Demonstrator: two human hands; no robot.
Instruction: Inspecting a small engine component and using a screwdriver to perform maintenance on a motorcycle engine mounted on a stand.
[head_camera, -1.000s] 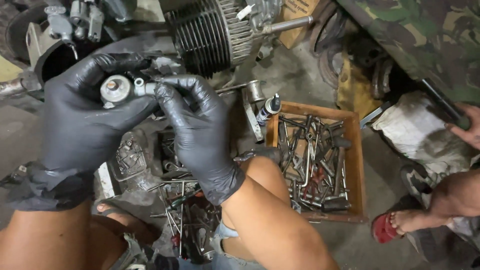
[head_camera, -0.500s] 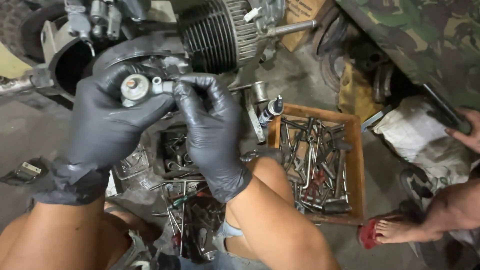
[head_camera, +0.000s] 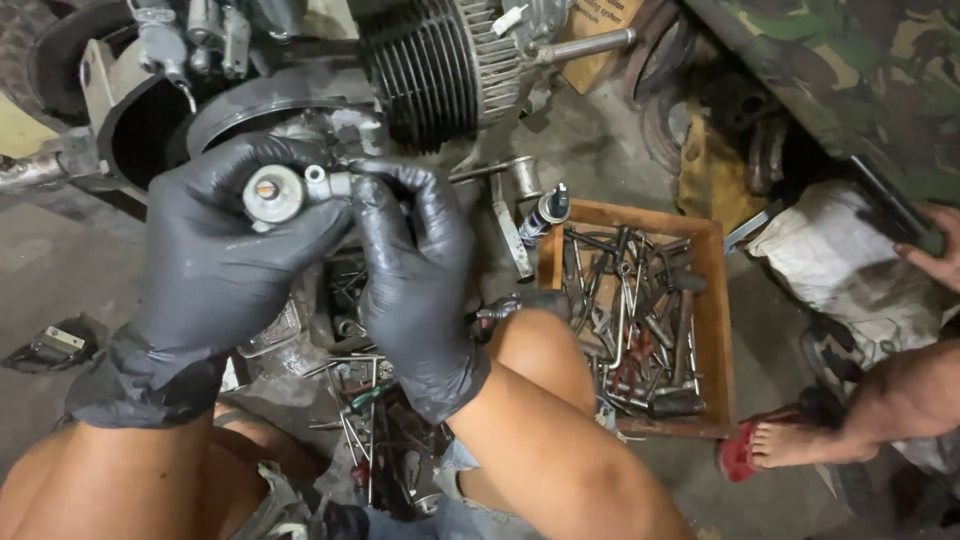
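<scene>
Below the finned engine (head_camera: 440, 70), my left hand (head_camera: 215, 270) grips a small round metal part (head_camera: 273, 194), fingers closed around it. My right hand (head_camera: 410, 270) pinches the part's side fitting (head_camera: 325, 183); a wooden tool tray (head_camera: 715, 330) sits right.

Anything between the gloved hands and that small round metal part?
Nothing visible. The left hand in a black glove already cups the small round metal part, and the right hand pinches its side fitting directly.
</scene>
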